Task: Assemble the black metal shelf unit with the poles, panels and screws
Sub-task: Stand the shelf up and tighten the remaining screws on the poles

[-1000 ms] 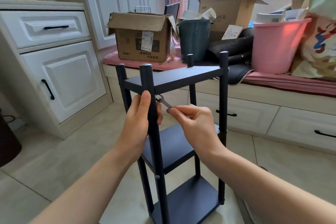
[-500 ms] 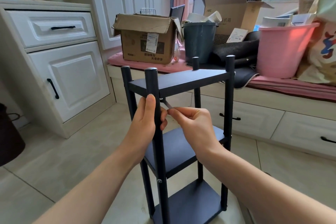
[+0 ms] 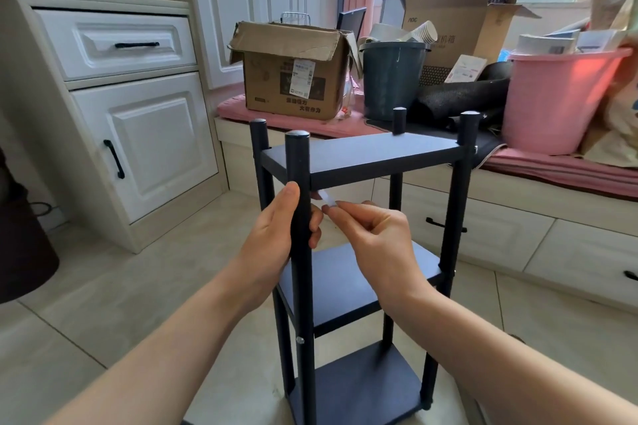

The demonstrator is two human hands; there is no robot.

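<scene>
Two hands: both at near front pole.
Left hand [image 3: 276, 238]: wraps black round metal pole [image 3: 299, 252], steadying.
Right hand [image 3: 376, 235]: fingertips pinch small flat silver wrench [image 3: 326, 199] under top black panel [image 3: 362, 155], likely tightening.
Black three-tier shelf unit [image 3: 352, 286]: upright on floor.

Both forearms reached forward, bare. The left hand [image 3: 276, 235] wrapped the near front pole [image 3: 299, 269] just under the top panel, thumb up along it. The right hand [image 3: 376, 238] sat close beside it, fingers [image 3: 340, 212] pinching a small flat wrench [image 3: 324, 198].
</scene>
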